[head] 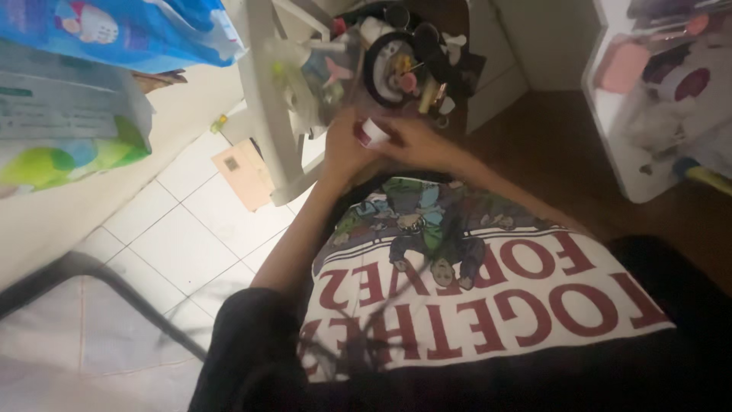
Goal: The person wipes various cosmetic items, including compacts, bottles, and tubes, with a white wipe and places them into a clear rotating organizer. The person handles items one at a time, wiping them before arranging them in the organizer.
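White and small, a round jar with a dark red band sits right between the two hands, held up in front of the person's chest and just below a cluttered white plastic stool. The left hand wraps it from the near side, fingers closed around the jar's base. The right hand comes in from the other side with its fingertips pinched on the white top (whether that top is a separate lid, the blur does not let me say). Both hands are grasping the same jar.

Just above the hands, a clear container on the stool is crammed: a round black-rimmed item, white tubes, pink bits, small dark pieces, all jumbled together. Off to the right, a clear plastic organiser box stands on the brown wooden floor, holding pink and dark red compacts and a blur of other small cosmetics.

At the left, a soft blue-and-white plastic pack lies over a green-and-white pack. Below them, white floor tiles carry a tan paper envelope. Lower down, a printed shirt fills the view.
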